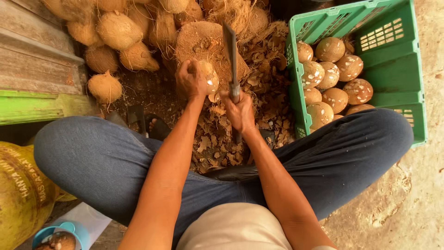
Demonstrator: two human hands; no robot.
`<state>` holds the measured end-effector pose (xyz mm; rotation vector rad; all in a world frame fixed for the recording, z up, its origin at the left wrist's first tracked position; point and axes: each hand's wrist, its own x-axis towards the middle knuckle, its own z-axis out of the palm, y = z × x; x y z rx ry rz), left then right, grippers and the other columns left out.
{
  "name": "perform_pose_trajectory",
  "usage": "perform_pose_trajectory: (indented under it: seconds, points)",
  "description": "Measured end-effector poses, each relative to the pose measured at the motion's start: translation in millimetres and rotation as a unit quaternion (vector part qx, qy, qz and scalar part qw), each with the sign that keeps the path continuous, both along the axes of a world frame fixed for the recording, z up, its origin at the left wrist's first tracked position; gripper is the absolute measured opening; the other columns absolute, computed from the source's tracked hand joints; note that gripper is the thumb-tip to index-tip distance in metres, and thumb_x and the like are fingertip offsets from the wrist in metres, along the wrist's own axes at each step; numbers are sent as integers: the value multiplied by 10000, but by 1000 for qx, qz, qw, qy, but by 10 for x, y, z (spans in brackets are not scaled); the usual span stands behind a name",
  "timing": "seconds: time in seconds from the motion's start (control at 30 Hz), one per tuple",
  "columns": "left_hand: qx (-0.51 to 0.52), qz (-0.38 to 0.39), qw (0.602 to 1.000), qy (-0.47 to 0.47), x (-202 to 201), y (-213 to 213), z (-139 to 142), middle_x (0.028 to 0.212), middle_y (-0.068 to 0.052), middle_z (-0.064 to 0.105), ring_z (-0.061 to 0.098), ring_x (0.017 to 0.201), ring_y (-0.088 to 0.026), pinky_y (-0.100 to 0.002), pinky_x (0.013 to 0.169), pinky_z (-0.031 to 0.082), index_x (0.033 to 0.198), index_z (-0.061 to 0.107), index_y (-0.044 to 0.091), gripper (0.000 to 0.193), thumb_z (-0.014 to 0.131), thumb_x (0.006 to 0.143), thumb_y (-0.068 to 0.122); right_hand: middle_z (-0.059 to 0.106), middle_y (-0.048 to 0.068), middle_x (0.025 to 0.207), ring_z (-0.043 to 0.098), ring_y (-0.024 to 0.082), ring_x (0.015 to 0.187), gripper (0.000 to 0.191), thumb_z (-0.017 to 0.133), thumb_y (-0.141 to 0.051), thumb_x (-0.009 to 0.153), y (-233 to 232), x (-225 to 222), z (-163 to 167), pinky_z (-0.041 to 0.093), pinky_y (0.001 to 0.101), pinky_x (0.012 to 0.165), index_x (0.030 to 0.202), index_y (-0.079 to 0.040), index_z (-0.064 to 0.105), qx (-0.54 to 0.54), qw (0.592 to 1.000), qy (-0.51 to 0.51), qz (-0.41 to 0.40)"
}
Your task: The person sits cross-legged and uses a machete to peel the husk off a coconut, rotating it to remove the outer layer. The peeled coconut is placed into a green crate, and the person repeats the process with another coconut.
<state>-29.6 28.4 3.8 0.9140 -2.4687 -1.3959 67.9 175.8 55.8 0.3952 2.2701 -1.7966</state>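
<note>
My left hand (191, 78) grips a partly peeled coconut (210, 78) and steadies it on a round wooden chopping block (203, 44). To its right, my right hand (239, 111) is closed around the handle of a long cleaver (230, 51) whose blade points up and away, raised just beside the coconut. Brown shell chips (217, 139) lie heaped on the ground between my knees.
A pile of husked, fibrous coconuts (118, 32) lies at the top left. A green plastic crate (393, 65) at the right holds several peeled coconuts (330, 49). A wooden step (32, 60) is at the left, a yellow-green gas cylinder (21, 194) at the lower left.
</note>
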Motion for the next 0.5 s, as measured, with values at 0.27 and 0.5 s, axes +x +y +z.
perform_pose_trajectory:
  seconds: [0.27, 0.5]
  points:
    - [2, -47, 995, 91, -11, -188, 108, 904, -33, 579, 595, 865, -223, -430, 731, 502, 880, 627, 123, 580, 772, 744, 668, 497, 17, 566, 405, 126, 398, 266, 623, -265, 960, -52, 28, -147, 389, 314, 362, 746, -144, 520, -33, 981, -180, 61]
    - [62, -65, 993, 81, 12, -247, -46, 1107, -79, 657, 618, 1019, -240, -421, 833, 516, 1054, 673, 171, 491, 696, 825, 606, 480, -13, 548, 412, 102, 404, 318, 581, -285, 966, 87, -55, 23, 375, 303, 359, 698, -150, 472, -33, 999, -11, 22]
